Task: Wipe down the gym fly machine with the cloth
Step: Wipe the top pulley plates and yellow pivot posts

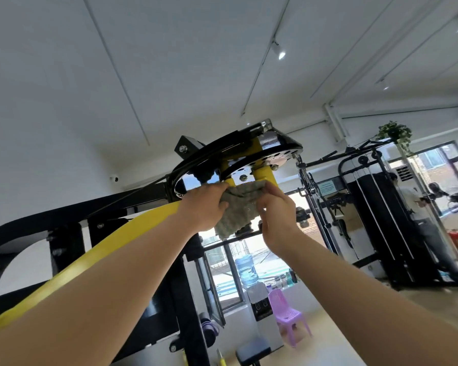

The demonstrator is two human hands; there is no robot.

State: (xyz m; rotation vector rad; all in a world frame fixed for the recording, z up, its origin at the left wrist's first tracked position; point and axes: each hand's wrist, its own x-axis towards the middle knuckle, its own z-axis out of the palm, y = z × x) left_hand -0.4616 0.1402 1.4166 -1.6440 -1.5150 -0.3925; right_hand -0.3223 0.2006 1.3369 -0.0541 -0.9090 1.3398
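- Fly machine (111, 249): black frame; its yellow arm rises from lower left to a perforated pivot plate (273, 158) overhead.
- Left hand (205, 206): raised, fingers curled over the cloth's left edge, gripping it.
- Cloth (239, 207): grey-green, waffled, held between both hands just below the plate and against the yellow post (263, 175). Its lower corner hangs free.
- Right hand (276, 217): fingertips pinch the cloth's upper right edge.
- Background, right: water dispenser (246, 270), purple plastic chair (288, 313), black cable station (376, 207).
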